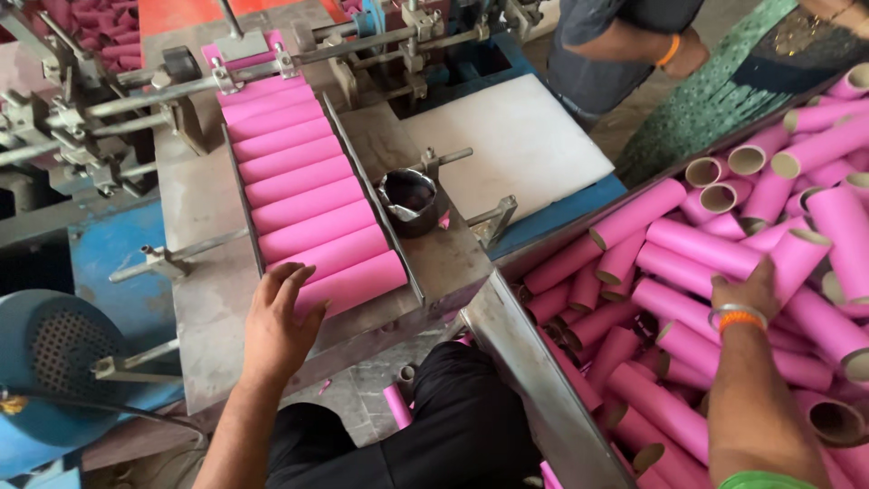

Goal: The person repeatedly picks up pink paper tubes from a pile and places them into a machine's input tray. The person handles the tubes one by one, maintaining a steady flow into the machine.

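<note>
At bench, 7 o'clock: left hand, palm down, fingers spread flat and gripping nothing; fingertips rest on the nearest pink tube in the feed chute.

Feed chute: a slanted metal channel running from 11 o'clock down toward centre, its rails on either side of the tubes.

Pink tubes in chute: a single row lying crosswise, side by side and touching, from the machine rollers down to the left hand.

Right hand, 3 o'clock: reached into the bin, back of hand upward, fingers curled over a pink tube; whether it grips it cannot be told. A metal bangle and an orange band circle the wrist.

Bin of loose tubes: a metal-walled tray at 4 o'clock, filled with pink cardboard tubes heaped at mixed angles, open ends showing brown.

Metal cup: near centre, just right of the chute rail.

White board: at 1 o'clock, lying flat on the blue frame.

Blue motor housing: at 8 o'clock.

Other people: at 1 o'clock, standing beyond the bin.
</note>
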